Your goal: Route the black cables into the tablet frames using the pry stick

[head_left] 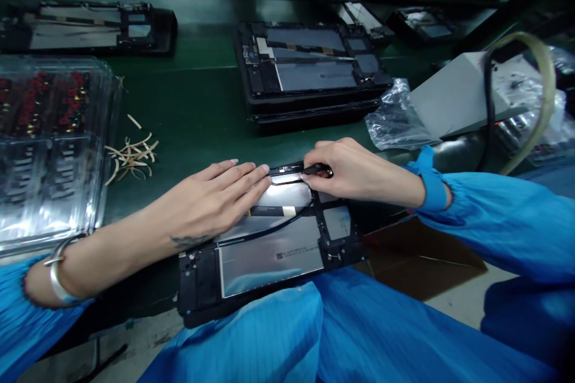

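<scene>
An opened tablet body point(269, 254), black frame with silver battery panels, lies at the near edge of the green belt, partly over my lap. My left hand point(215, 200) lies flat on its upper half, fingers stretched out and together, pressing it down. My right hand point(354, 170) is closed in a pinch on a small black tool point(317, 169), whose tip touches the tablet's top edge right beside my left fingertips. A thin black cable point(278, 226) runs across the panel.
A stack of opened tablets point(309, 69) sits mid-belt, another point(90, 27) at far left, more at back right. A clear plastic tray of small parts point(49, 143) stands left, loose tan strips point(130, 155) beside it. Crumpled plastic bag point(395, 116) and grey box point(453, 93) at right.
</scene>
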A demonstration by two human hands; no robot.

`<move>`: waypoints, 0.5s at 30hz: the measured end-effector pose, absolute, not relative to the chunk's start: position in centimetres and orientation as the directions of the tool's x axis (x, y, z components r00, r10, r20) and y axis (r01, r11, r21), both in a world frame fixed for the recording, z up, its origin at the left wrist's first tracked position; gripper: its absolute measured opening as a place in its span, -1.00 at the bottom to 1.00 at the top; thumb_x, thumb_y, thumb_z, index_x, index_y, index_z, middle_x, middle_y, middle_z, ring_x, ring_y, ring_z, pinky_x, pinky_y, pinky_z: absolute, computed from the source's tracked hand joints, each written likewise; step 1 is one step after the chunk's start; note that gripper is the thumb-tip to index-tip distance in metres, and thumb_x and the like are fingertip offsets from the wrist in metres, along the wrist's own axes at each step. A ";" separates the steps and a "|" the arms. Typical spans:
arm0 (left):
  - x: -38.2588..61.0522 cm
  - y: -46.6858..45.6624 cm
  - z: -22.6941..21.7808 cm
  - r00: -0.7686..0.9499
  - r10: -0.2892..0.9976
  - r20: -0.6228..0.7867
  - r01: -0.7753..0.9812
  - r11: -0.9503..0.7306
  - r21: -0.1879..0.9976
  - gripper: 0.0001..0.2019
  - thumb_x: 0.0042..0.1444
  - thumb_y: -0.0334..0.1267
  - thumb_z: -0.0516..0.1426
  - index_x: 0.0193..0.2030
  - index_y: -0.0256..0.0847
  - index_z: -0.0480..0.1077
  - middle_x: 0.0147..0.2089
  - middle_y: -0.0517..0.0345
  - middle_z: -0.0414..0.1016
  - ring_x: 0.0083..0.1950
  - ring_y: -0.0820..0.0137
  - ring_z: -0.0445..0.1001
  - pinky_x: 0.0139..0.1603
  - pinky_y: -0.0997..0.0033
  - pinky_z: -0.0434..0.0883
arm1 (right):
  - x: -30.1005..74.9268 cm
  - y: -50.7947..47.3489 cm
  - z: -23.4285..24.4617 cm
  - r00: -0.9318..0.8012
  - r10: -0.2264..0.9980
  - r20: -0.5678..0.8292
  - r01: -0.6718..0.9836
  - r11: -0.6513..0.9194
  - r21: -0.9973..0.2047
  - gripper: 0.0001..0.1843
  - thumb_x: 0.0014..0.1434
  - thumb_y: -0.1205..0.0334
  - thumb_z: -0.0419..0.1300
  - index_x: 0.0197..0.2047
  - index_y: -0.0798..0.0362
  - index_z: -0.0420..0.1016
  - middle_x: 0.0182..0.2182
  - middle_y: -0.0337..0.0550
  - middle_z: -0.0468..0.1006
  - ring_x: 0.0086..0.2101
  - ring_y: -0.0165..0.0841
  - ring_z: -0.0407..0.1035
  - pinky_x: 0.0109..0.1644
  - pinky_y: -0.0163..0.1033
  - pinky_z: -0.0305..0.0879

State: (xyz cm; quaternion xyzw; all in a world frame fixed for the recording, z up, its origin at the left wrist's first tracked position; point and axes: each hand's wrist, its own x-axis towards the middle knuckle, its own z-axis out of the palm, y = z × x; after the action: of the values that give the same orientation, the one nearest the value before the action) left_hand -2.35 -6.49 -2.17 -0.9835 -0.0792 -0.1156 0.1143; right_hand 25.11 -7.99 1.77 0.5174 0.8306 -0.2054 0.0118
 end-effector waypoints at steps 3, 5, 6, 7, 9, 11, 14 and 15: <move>-2.2 -6.6 -2.0 0.958 0.136 0.252 0.192 -0.958 -0.212 -0.59 0.39 -0.47 -0.10 0.28 -0.47 0.35 0.28 -0.31 0.42 0.23 0.02 0.50 0.18 0.02 0.51 | 25.0 -8.0 1.8 -0.461 0.856 -0.235 0.867 0.378 -0.325 -0.77 0.22 0.24 0.12 -0.46 0.10 0.39 -0.52 -0.19 0.35 -0.49 -0.43 0.17 -0.39 -0.24 -0.08; -2.1 -6.6 -1.9 0.960 0.122 0.251 0.184 -0.953 -0.242 -0.60 0.39 -0.48 -0.09 0.27 -0.47 0.36 0.27 -0.32 0.43 0.22 0.02 0.51 0.18 0.03 0.51 | 25.0 -8.1 1.8 -0.462 0.856 -0.231 0.867 0.382 -0.320 -0.78 0.22 0.24 0.12 -0.46 0.10 0.38 -0.52 -0.19 0.34 -0.48 -0.42 0.17 -0.38 -0.24 -0.08; -2.0 -6.6 -1.9 0.963 0.107 0.247 0.174 -0.948 -0.267 -0.60 0.38 -0.48 -0.09 0.26 -0.49 0.37 0.26 -0.34 0.44 0.20 0.01 0.52 0.16 0.02 0.51 | 24.9 -8.2 1.7 -0.461 0.857 -0.231 0.868 0.381 -0.317 -0.78 0.21 0.25 0.12 -0.46 0.09 0.37 -0.52 -0.18 0.34 -0.48 -0.42 0.17 -0.38 -0.24 -0.08; -2.0 -6.7 -1.8 0.967 0.092 0.240 0.162 -0.942 -0.293 -0.60 0.38 -0.48 -0.09 0.25 -0.50 0.37 0.24 -0.36 0.45 0.17 0.00 0.54 0.14 0.02 0.52 | 24.9 -8.2 1.7 -0.460 0.857 -0.231 0.869 0.381 -0.316 -0.79 0.21 0.25 0.12 -0.47 0.09 0.36 -0.52 -0.18 0.34 -0.48 -0.42 0.18 -0.37 -0.24 -0.07; -2.0 -6.7 -1.7 0.972 0.074 0.225 0.148 -0.932 -0.332 -0.60 0.38 -0.48 -0.10 0.25 -0.50 0.37 0.22 -0.38 0.46 0.14 -0.01 0.55 0.12 0.02 0.52 | 24.9 -8.1 1.5 -0.460 0.859 -0.226 0.869 0.383 -0.314 -0.78 0.20 0.26 0.12 -0.48 0.09 0.34 -0.51 -0.18 0.34 -0.47 -0.41 0.19 -0.36 -0.24 -0.06; -1.9 -6.7 -1.6 0.974 0.078 0.213 0.149 -0.928 -0.341 -0.59 0.38 -0.47 -0.11 0.27 -0.48 0.34 0.22 -0.37 0.45 0.15 -0.01 0.53 0.12 0.02 0.50 | 25.0 -7.8 1.2 -0.459 0.861 -0.220 0.869 0.384 -0.312 -0.78 0.20 0.26 0.12 -0.48 0.08 0.33 -0.51 -0.17 0.35 -0.45 -0.39 0.21 -0.36 -0.24 -0.03; -1.3 -6.6 -1.3 0.979 0.118 0.169 0.167 -0.935 -0.314 -0.57 0.38 -0.46 -0.13 0.31 -0.42 0.31 0.20 -0.34 0.45 0.15 0.00 0.50 0.06 0.06 0.49 | 25.3 -7.8 1.3 -0.490 0.856 -0.166 0.846 0.421 -0.327 -0.82 0.22 0.26 0.12 -0.43 0.07 0.38 -0.47 -0.15 0.41 -0.39 -0.33 0.29 -0.33 -0.23 0.05; -0.9 -6.5 -1.1 0.980 0.137 0.143 0.175 -0.937 -0.304 -0.56 0.39 -0.46 -0.15 0.32 -0.39 0.30 0.16 -0.31 0.46 0.12 0.02 0.50 0.00 0.09 0.49 | 25.4 -8.1 1.5 -0.496 0.864 -0.089 0.831 0.443 -0.338 -0.85 0.23 0.26 0.13 -0.37 0.07 0.43 -0.43 -0.12 0.46 -0.34 -0.30 0.32 -0.29 -0.22 0.10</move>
State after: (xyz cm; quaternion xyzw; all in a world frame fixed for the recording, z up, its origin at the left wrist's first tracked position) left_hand -0.91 -6.51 -1.06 -0.9822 -0.0793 -0.0598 0.1595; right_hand 25.35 -8.14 1.49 0.4995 0.8480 -0.1706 -0.0483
